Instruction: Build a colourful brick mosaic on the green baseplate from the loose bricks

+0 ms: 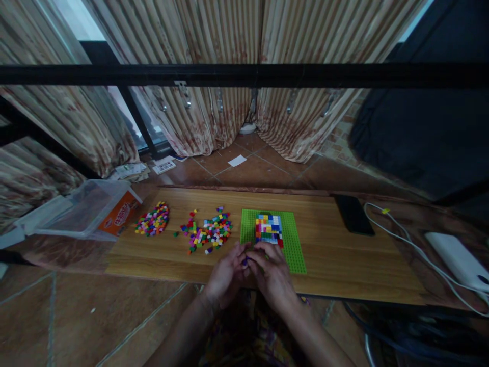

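Observation:
My left hand (pixel 228 269) and my right hand (pixel 273 271) meet over the near edge of the wooden board, their fingertips drawn together. Between them shows a small purple toy brick (pixel 245 262); both hands appear closed on it, though the fingers partly cover it. Just beyond, a green studded baseplate (pixel 293 239) lies flat, its near left part hidden by my hands. Pressed onto it is a block of many-coloured bricks (pixel 269 228). To the left, a loose pile of mixed bricks (pixel 214 230) spreads over the board.
A second brick pile (pixel 153 220) lies farther left, near a clear plastic box (pixel 97 206) with an orange label. At the right are a black phone (pixel 353 214), a white cable (pixel 407 239) and a white power bank (pixel 456 260). The wooden board (pixel 344 270) carries the bricks.

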`<state>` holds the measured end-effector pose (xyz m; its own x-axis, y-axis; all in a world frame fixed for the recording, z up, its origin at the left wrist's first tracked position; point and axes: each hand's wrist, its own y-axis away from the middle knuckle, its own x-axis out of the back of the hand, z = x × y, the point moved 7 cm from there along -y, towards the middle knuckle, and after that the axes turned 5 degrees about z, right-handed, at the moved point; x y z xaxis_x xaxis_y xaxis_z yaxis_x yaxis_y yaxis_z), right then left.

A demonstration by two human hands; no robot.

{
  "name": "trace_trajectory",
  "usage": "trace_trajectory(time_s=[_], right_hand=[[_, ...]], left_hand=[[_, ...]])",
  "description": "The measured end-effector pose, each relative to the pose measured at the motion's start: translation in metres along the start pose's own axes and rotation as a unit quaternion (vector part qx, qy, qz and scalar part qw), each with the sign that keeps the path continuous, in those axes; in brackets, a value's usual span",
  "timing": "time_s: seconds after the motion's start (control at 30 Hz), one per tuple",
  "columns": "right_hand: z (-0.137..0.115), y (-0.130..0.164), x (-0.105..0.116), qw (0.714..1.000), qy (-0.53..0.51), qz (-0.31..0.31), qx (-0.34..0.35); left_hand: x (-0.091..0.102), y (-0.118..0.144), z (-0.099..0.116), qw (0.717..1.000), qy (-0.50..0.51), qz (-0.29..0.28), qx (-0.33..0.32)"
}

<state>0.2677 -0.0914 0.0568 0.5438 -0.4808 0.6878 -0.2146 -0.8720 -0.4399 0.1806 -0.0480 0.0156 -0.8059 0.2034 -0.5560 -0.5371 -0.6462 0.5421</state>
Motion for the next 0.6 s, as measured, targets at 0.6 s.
trace_trajectory(time_s=[0.6], right_hand=[[0.012, 0.004, -0.026, 0.979, -0.15, 0.027, -0.139]], left_hand=[[0.044, -0.011, 0.007, 0.964, -0.257, 0.051, -0.051]])
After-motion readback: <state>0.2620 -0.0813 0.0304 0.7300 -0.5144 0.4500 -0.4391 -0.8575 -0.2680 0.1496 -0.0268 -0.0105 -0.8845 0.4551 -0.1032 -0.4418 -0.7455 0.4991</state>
